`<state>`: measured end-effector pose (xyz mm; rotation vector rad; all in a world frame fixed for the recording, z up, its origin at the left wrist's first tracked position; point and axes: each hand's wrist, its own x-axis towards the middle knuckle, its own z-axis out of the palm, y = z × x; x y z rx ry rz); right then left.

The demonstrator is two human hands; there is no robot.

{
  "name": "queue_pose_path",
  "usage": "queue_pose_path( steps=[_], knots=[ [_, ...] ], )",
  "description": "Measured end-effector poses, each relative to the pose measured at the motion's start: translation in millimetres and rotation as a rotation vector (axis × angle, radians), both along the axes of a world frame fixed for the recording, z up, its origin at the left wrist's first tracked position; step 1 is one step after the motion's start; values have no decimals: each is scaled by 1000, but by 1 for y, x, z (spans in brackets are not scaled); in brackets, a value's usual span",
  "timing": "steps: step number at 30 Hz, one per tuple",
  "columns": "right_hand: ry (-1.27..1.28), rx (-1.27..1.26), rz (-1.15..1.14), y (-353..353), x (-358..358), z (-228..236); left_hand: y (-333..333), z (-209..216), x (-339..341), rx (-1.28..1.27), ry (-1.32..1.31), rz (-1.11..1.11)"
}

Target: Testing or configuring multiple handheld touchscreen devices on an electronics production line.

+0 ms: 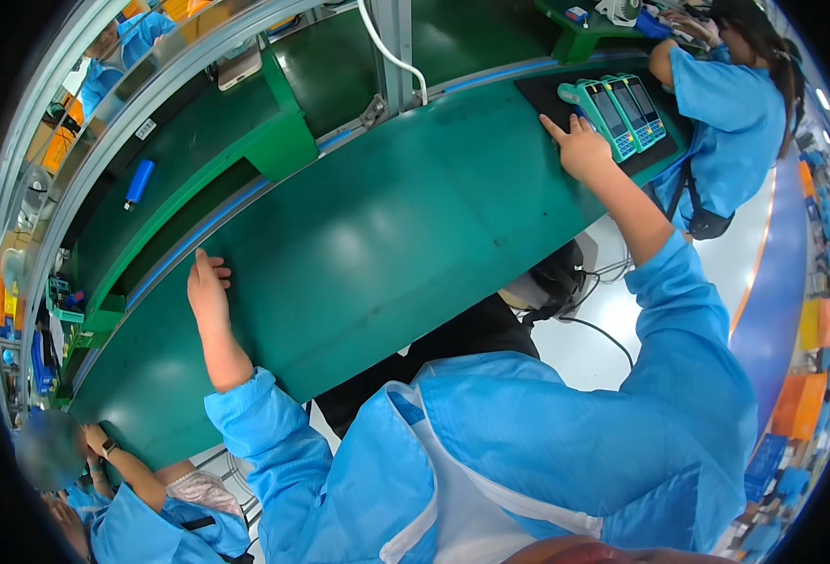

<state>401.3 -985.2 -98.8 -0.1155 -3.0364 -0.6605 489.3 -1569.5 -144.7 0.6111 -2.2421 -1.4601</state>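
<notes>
On a black mat [533, 90] at the right end of the green table lie handheld card payment terminals [627, 105], side by side, with teal cases, dark screens and blue keypads. My right hand [584, 152] is at the left side of this row, thumb and forefinger spread apart. Whether its fingertips touch the nearest terminal I cannot tell. Far to the left, my left hand [210, 289] rests by the table's far edge, its fingers loosely stretched and holding nothing.
The green table [368, 235] curves between my hands. Behind it, a metal post [394, 56] carries a white cable, and a green shelf [198, 141] holds a blue object [139, 182]. A co-worker [730, 122] sits beyond the terminals; another [151, 508] sits at lower left.
</notes>
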Motion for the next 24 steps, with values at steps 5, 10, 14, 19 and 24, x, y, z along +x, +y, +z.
queue_pose_path(
  steps=[5, 10, 14, 19, 24],
  knots=[
    [14, 186, -69, -3, -12, 2, -31, 6, 8, -22, -21, 27],
    [95, 172, -189, 12, -36, -10, -26, 7, 5, -37, -18, 21],
    [119, 207, -134, 0, -59, -17, -4, 10, -1, -45, -15, 11],
    [2, -523, 788, -141, -27, -11, 13, 14, -4, -126, 10, -50],
    [-715, -1164, 1221, -276, 14, -12, 12, 7, -7, -193, 104, -206]
  ],
)
